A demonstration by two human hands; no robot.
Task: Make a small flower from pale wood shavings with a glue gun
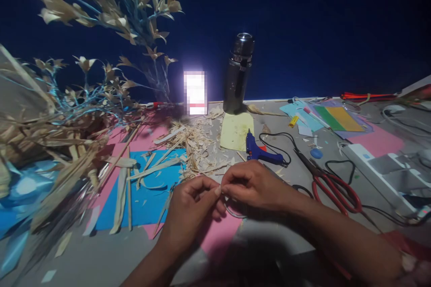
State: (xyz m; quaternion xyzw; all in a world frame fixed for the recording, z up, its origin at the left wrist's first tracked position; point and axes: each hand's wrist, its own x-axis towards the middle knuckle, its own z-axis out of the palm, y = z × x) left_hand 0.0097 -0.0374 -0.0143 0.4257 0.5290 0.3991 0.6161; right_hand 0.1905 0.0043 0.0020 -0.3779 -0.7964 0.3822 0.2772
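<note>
My left hand (191, 206) and my right hand (252, 186) meet at the middle of the table, fingertips pinched together. A thin pale strand (235, 214) curves out below the fingertips; its held end is hidden, and I cannot tell whether it is wire or dried fibre. Just beyond my right hand lies a blue glue gun (264, 154) with a black cord. Red-handled scissors (336, 190) rest to the right, near my right forearm. Left of my left hand, dried husk strips (121, 197) lie across a blue sheet (148, 210).
A steel flask (238, 76) stands at the back, behind a yellow sheet (232, 132). Left of it glows a bright screen (195, 92). Husk scraps (195, 143) litter the middle. Branches with dried-husk flowers (134, 13) rise at left. A white power strip (380, 177) lies at right.
</note>
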